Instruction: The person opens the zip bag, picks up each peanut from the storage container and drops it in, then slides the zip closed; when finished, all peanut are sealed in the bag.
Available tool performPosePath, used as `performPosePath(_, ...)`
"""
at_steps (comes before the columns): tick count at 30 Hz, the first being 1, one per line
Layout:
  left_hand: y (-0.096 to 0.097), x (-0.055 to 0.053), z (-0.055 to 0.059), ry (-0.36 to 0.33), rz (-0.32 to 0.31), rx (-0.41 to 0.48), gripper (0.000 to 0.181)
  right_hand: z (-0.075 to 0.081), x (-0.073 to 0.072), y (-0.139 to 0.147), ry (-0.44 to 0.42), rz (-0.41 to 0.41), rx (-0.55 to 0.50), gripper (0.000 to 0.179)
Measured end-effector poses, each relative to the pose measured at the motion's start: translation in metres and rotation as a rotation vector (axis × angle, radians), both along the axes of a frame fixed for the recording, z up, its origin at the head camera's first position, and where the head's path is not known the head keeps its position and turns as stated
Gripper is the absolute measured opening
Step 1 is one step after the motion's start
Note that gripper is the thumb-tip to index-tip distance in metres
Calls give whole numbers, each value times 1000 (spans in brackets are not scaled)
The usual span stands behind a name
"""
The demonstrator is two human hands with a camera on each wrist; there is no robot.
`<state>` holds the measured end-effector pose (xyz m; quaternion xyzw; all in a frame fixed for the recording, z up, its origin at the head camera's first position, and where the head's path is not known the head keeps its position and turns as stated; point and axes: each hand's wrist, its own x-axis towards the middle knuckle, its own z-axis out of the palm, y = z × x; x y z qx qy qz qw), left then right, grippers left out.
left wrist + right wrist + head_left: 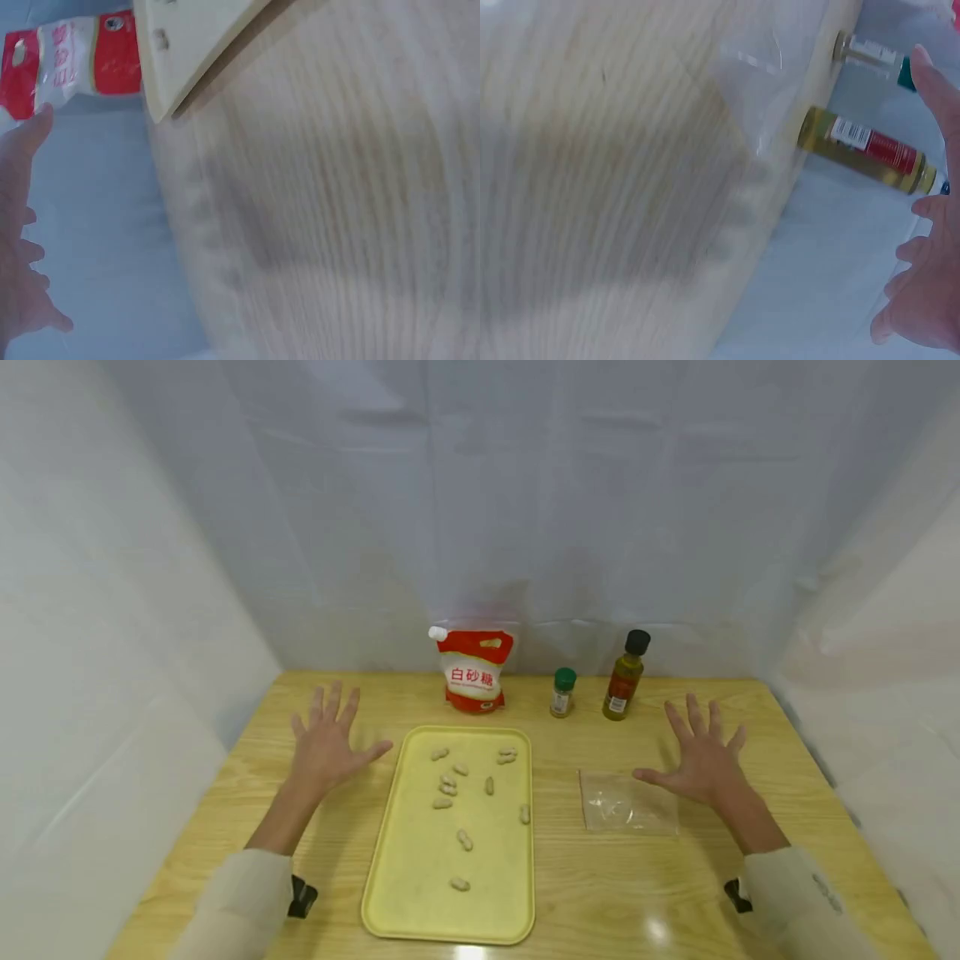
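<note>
My left hand point(326, 750) is held with fingers spread, left of a yellow tray point(420, 910); it holds nothing. Several unshelled peanuts point(465, 840) lie scattered on that tray. On the right, my right hand point(701, 762) also has its fingers spread and grips nothing. Its thumb appears over the edge of a clear plastic bag point(622, 806) lying flat on the table. Shadows on the wood in both wrist views show the hands raised above the surface. The left wrist view shows the left hand point(19, 247), the right wrist view the right hand point(930, 277).
Behind the tray stands a red and white sugar pouch point(474, 672) with a white cap. Right of it are a small green-capped jar point(562, 693) and a black-capped oil bottle point(626, 677). Pale sheeting point(480, 510) hangs around the wooden table point(600, 893) at the back and sides.
</note>
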<state>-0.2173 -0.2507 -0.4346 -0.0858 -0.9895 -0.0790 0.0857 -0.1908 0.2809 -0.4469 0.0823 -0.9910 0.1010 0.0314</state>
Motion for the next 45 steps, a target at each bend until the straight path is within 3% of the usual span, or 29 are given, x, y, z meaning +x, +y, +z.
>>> performPosePath(5,20,9,-10,20,-51,18,99,-8,9,-10,-5,64,-44,116)
performPosePath(12,53,22,-22,-43,-84,83,96,-23,22,-19,-94,158,-90,112)
performPosePath(16,70,24,-25,-61,-125,152,94,-29,26,-25,-153,192,-145,112)
performPosePath(24,104,26,-27,-169,-197,263,91,-40,30,-32,-208,250,-197,104)
performPosePath(30,128,27,-26,-193,-232,299,89,-48,28,-31,-193,280,-207,92)
performPosePath(36,147,28,-26,-204,-266,367,85,-53,27,-33,-116,307,-224,82)
performPosePath(45,176,29,-28,-313,-302,609,77,-60,29,-44,-74,279,-385,85)
